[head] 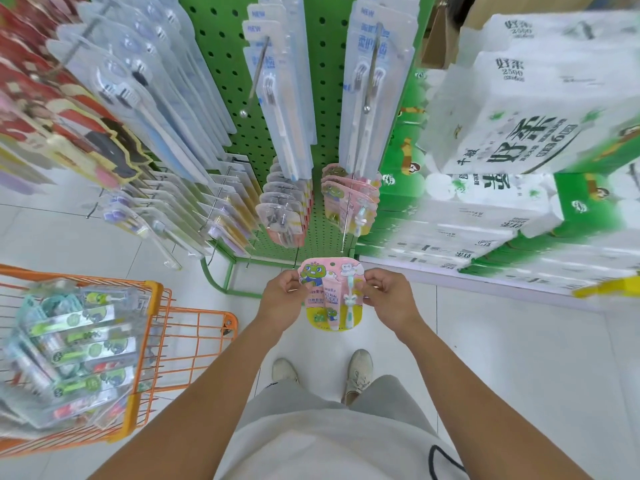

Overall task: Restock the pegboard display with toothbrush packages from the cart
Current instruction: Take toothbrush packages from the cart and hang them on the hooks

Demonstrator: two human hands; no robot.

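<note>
- Mid-restock: pink kids' toothbrush package (330,296) at lower centre of frame, pinched at its sides by left hand (282,299) and right hand (389,299), both grips holding it.
- Next, likely: line hang hole up with lower-right peg (346,216) of matching pink packs on pegboard (325,81).
- Cart (149,341) at lower left, more packages inside.

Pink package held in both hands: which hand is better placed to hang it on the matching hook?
Probably the right hand. The matching pink packages hang on the pegboard above and slightly right of the held pink package; the left hand sits nearer the cart.
</note>
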